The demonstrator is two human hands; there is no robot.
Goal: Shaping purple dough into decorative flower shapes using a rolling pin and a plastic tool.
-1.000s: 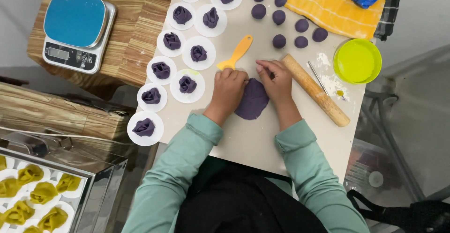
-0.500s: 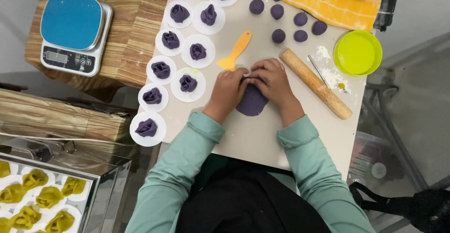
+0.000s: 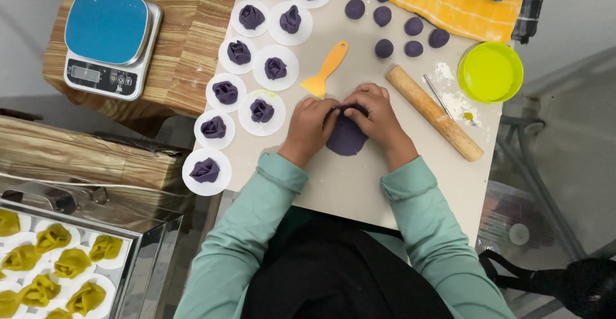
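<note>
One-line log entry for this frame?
left hand: pinching purple dough disc | right hand: folding its top edge | rolling pin: idle

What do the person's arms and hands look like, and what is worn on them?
Both arms are covered by long sleeves of plain light green cloth, with a stitched cuff that ends at each wrist. The left hand and the right hand are bare: no gloves show, and no rings, watch or bracelet can be made out. Below the sleeves, a dark garment covers the body.
</note>
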